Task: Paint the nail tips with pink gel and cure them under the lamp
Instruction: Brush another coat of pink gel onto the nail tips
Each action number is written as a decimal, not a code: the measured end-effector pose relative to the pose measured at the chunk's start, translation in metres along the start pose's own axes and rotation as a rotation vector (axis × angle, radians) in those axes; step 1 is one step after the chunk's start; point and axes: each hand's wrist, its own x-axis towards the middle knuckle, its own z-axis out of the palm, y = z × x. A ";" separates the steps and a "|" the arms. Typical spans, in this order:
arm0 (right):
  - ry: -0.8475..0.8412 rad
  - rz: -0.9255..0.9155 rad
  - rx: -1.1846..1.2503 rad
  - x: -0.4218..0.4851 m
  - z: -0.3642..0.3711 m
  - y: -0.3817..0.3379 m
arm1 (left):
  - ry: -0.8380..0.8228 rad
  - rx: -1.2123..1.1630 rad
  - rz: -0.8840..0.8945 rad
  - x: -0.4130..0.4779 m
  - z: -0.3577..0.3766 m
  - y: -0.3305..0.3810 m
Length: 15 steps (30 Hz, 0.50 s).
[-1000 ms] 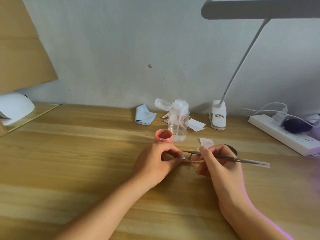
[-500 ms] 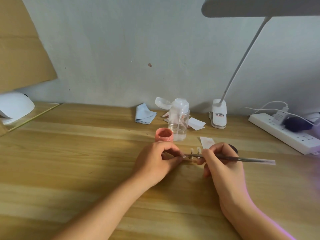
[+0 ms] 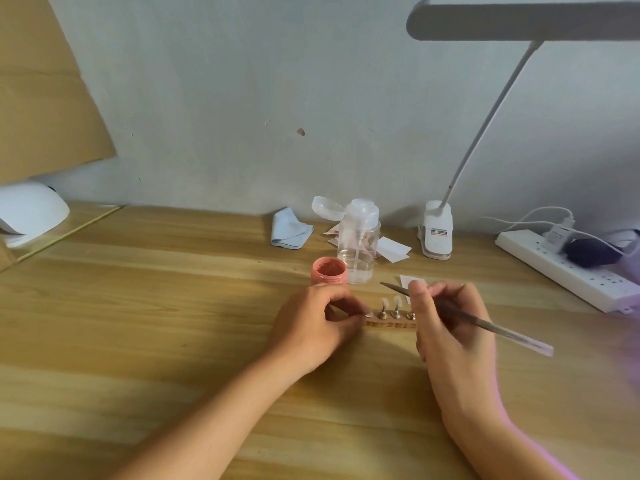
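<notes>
Right hand [image 3: 450,334] drawn back, brush [image 3: 491,326] tip lifted — nail tips [image 3: 398,301] uncovered

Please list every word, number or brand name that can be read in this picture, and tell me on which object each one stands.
No text here can be read.
Label on the lamp clip: a red mark and dark lines of print, too small and blurred to read.
Jar, bottle, power strip: no print visible.
</notes>
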 end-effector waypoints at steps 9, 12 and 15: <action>-0.218 -0.013 -0.325 0.022 0.011 -0.021 | 0.015 0.014 -0.092 -0.001 0.003 0.002; -0.222 0.058 -0.436 0.042 0.028 -0.026 | 0.005 -0.027 -0.091 -0.002 0.002 0.004; -0.242 0.089 -0.568 0.056 0.046 -0.026 | -0.003 -0.022 -0.090 -0.003 0.001 0.006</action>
